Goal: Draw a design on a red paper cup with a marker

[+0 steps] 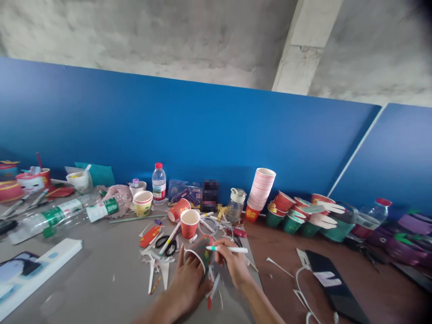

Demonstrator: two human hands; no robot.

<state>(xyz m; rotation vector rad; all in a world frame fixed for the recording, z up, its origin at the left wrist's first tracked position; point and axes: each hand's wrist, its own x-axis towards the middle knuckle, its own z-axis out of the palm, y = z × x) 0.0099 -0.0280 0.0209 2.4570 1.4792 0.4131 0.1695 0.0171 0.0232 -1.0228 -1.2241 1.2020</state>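
My left hand (189,281) grips a paper cup (204,250) tipped on its side, with fingers inside its mouth and the thumb below. The cup's outside is dark green and red, and its white rim faces me. In my right hand (231,263) is a white marker (232,249), its green tip end close to the cup's side; whether it touches I cannot tell. Black-handled scissors (166,245) lie left of the cup among paper scraps (164,272). Just behind stands an upright red paper cup (190,223), beside another red cup (178,210) lying tilted.
A tall stack of paper cups (260,193) leans at the back, right of a clear jar (236,204). Green and red cups (292,218) crowd farther right. Plastic bottles (64,213) lie at the left, near a white power strip (43,274). A black tablet-like device (334,288) with a cable lies right.
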